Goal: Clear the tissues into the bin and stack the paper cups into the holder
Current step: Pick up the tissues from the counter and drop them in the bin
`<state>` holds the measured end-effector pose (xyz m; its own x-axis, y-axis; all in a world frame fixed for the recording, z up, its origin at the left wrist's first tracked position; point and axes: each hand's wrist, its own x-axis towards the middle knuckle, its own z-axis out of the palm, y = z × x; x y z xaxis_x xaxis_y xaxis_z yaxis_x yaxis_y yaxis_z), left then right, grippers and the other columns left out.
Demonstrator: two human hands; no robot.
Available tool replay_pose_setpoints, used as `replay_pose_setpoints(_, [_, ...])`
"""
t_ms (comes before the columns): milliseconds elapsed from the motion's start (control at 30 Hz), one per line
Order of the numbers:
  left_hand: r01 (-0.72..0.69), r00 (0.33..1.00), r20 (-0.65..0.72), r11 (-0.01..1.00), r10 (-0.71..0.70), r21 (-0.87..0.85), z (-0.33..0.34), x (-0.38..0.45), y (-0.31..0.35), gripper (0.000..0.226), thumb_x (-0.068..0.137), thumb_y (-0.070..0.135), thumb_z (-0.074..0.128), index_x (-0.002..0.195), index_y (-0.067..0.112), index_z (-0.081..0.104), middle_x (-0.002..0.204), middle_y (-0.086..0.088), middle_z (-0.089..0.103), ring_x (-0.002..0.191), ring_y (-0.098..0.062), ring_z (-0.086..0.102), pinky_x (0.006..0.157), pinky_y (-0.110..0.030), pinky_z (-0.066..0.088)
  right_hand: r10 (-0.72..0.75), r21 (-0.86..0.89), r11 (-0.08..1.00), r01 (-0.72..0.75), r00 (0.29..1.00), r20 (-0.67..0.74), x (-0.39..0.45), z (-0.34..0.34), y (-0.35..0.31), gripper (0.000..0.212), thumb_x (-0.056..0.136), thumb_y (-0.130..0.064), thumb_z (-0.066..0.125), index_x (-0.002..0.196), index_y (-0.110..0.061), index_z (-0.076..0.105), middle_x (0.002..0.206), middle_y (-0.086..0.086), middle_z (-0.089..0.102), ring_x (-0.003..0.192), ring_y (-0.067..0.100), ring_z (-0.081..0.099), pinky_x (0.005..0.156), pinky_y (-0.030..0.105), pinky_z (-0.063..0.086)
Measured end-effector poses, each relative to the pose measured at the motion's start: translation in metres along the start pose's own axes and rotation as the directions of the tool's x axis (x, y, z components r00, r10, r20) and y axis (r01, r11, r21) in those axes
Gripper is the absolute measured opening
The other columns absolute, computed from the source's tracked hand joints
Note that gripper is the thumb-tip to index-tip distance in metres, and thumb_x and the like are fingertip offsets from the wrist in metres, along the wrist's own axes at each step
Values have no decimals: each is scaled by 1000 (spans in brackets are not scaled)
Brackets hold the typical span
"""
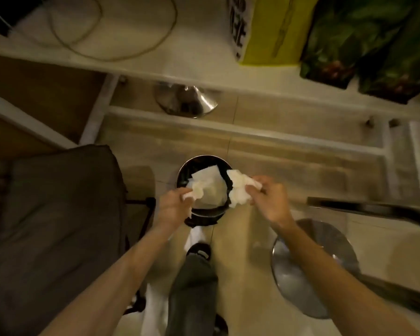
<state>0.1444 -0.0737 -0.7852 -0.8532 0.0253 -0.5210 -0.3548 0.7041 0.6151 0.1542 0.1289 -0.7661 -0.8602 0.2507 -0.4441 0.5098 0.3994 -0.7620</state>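
A round bin [187, 166] with a shiny rim and black liner stands on the floor straight below me, with flat white paper [210, 187] lying inside it. My left hand [173, 207] pinches a crumpled tissue [195, 191] over the bin's left side. My right hand [270, 200] is shut on a larger crumpled tissue [238, 187] over the bin's right rim. No paper cups or holder are in view.
A dark cushioned chair [56, 226] stands at the left. A chrome stool base [315, 267] sits at the right, another [187, 100] beyond the bin. A white counter [179, 66] at the top carries a yellow box [272, 30] and green bags [373, 44]. My leg and shoe [196, 263] are just behind the bin.
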Motion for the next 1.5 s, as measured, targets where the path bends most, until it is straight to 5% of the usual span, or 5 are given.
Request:
replay_pose_setpoints(333, [106, 994, 17, 989, -108, 107, 96, 117, -64, 40, 91, 17, 45, 130, 7, 44, 129, -21, 48, 101, -34, 57, 86, -35, 45, 233, 133, 960, -245, 967, 99, 91, 96, 105, 23, 88, -6, 51, 110, -1, 57, 88, 3, 60, 89, 31, 64, 61, 24, 53])
replay_pose_setpoints(500, [88, 995, 37, 991, -93, 104, 96, 120, -89, 37, 90, 15, 48, 125, 2, 47, 127, -22, 47, 101, -34, 57, 82, -32, 45, 343, 145, 913, -380, 911, 230, 107, 128, 111, 44, 87, -10, 53, 128, 0, 40, 95, 10, 53, 99, 42, 62, 88, 51, 52])
replay_pose_setpoints(733, [39, 988, 145, 998, -44, 41, 55, 83, -80, 42, 86, 25, 52, 127, 15, 48, 124, -11, 58, 106, -26, 59, 91, -41, 51, 313, 73, 939, -336, 924, 220, 78, 109, 71, 55, 88, -10, 52, 139, -7, 30, 94, 4, 54, 101, 36, 60, 93, 48, 49])
replay_pose_setpoints(1000, [-16, 966, 259, 1000, 15, 0, -37, 17, 23, 56, 88, 24, 53, 138, 15, 31, 134, -13, 50, 123, -25, 47, 91, -26, 36, 100, -71, 994, -85, 965, 242, 17, 36, -44, 42, 86, -16, 56, 126, -8, 50, 108, 14, 65, 104, 30, 61, 95, 40, 47])
replay_pose_setpoints(1500, [-449, 893, -14, 894, 449, 14, -224, -162, 256, 36, 84, 25, 58, 118, 13, 55, 103, -9, 67, 96, -21, 62, 83, -29, 46, -354, -222, 888, 402, 907, 228, -149, -159, -302, 47, 80, -24, 66, 123, -13, 50, 101, 4, 60, 96, 18, 58, 83, 28, 45])
